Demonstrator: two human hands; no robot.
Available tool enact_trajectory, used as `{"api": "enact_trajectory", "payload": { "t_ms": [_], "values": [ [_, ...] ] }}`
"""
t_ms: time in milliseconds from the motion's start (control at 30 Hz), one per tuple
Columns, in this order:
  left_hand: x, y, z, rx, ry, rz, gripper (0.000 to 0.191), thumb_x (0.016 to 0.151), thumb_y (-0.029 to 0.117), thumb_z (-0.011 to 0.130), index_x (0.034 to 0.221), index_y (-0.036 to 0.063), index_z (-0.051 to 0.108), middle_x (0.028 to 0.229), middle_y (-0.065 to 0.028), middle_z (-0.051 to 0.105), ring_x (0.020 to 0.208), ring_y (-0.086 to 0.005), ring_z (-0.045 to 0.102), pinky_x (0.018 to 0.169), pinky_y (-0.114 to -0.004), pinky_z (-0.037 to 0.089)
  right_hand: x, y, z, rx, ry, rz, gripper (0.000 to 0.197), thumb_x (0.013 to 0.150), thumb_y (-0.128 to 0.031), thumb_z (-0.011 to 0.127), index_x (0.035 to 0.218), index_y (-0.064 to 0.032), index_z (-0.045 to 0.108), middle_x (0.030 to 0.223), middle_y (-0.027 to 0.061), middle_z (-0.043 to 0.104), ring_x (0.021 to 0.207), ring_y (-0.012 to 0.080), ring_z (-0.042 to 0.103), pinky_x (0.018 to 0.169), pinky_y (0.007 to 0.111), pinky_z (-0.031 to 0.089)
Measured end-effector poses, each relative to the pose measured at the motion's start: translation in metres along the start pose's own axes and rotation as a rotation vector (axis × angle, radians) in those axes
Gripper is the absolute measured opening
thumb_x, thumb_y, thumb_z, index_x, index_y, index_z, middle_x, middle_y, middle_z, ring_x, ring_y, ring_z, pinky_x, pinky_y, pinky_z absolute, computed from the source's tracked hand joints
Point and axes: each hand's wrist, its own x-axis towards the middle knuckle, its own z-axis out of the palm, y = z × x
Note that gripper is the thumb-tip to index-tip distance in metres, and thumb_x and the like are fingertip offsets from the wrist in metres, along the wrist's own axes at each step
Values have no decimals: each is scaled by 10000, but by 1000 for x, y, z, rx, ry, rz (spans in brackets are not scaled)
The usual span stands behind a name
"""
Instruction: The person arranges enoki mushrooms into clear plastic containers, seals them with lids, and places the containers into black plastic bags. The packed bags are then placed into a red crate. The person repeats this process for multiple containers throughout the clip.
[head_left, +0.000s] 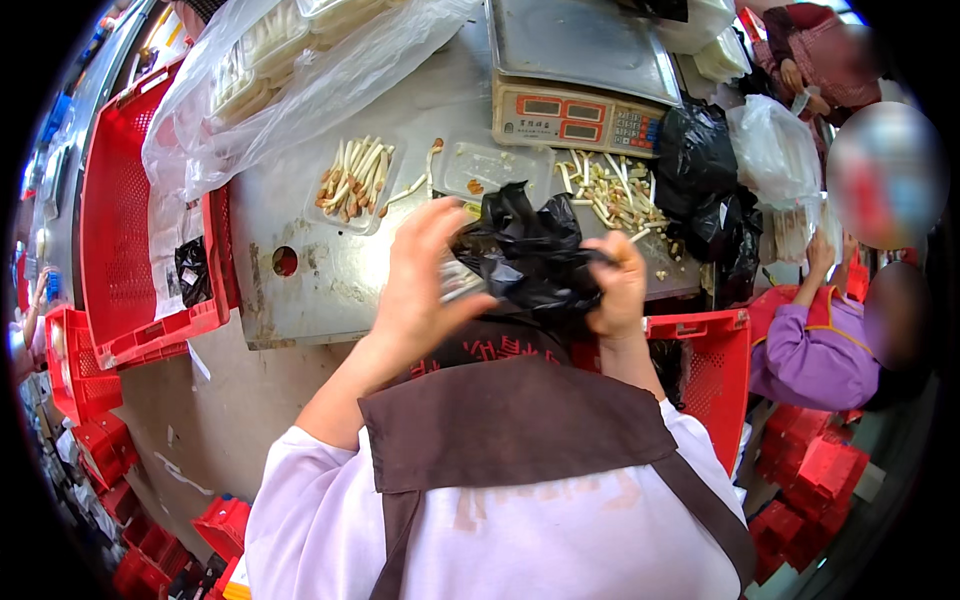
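Observation:
A crumpled black plastic bag (529, 255) hangs between my hands at the table's front edge. My right hand (619, 281) grips its right side. My left hand (424, 274), blurred, is spread at its left side with thumb and fingers apart; whitish contents show beside the palm, partly hidden. Beyond my left hand, a clear plastic tray (352, 184) holds white stalks with brown ends. A second clear tray (495, 169), behind the bag, has only small scraps in it. Cut pale stalks (615, 187) lie in a loose pile to the right, below a digital scale (577, 112).
Filled trays under clear plastic film (255, 97) stand at the back left. Red crates (124, 217) flank the table, another (716, 375) being near my right side. Black bags (697, 157) sit right of the scale. Co-workers (817, 345) are at the right.

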Motion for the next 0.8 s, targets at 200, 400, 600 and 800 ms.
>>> {"api": "enact_trajectory", "payload": {
  "t_ms": [200,400,600,800],
  "values": [
    [-10,-18,-16,-49,-297,-123,324,729,-69,681,1021,67,712,1026,-139,711,1014,-351,667,1220,-554,312,-3,-11,63,5,-684,-39,214,917,-95,698,835,-69,502,799,-20,492,731,86,434,668,249,366],
    [-72,-94,-135,-231,581,-529,187,1031,50,551,1159,-15,671,1089,-28,703,968,-95,623,867,-254,502,17,63,-24,-369,-98,227,278,991,-258,686,1131,-20,661,959,38,694,799,106,645,688,252,507],
    [-100,-111,-134,-460,714,-572,252,1064,138,565,1252,-8,648,1148,-30,697,1030,-104,631,939,-259,489,-18,131,-26,-550,-100,442,359,970,-358,714,1031,-20,608,823,21,614,714,106,622,584,265,500],
    [-89,-113,-120,-481,680,-567,251,1067,191,586,1206,-1,670,1118,-20,697,996,-89,618,908,-246,484,-21,133,-17,-493,-167,449,293,938,-241,752,892,-65,522,814,-16,506,713,77,499,592,258,448]
  ]
}}
